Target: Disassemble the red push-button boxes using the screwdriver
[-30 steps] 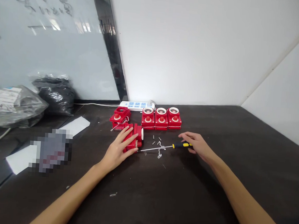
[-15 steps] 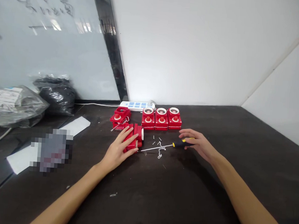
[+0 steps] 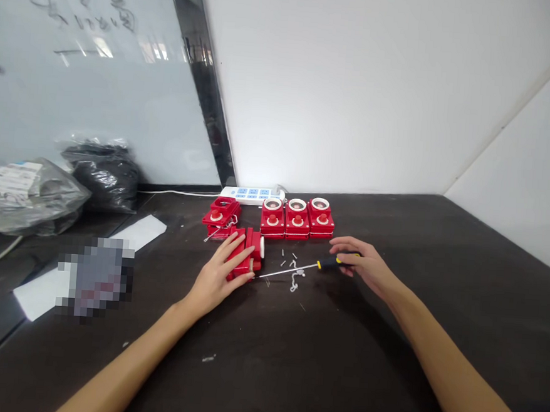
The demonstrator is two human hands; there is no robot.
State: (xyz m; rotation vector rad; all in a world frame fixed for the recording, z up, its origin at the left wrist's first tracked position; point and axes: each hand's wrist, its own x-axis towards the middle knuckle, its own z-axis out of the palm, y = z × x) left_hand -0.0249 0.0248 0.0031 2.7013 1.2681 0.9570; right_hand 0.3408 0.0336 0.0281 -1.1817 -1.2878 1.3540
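Note:
My left hand (image 3: pixel 218 276) rests on a red box-shaped unit (image 3: pixel 247 257) lying on its side on the dark table (image 3: pixel 292 358), fingers wrapped over it. My right hand (image 3: pixel 362 264) grips the black and yellow handle of a screwdriver (image 3: pixel 306 268). The screwdriver's thin shaft points left, with its tip at the lower right edge of the red unit. Several small screws (image 3: pixel 287 258) and a bent bit of wire (image 3: pixel 294 282) lie between my hands.
Three red units with round caps (image 3: pixel 297 218) stand in a row behind, another opened one (image 3: pixel 220 215) to their left. A white power strip (image 3: pixel 252 194) lies by the wall. Plastic bags (image 3: pixel 45 184) and white paper (image 3: pixel 141 231) sit at the left.
My right hand has lifted the screwdriver handle slightly and shifted a little toward the back. My left hand and the red unit have not moved.

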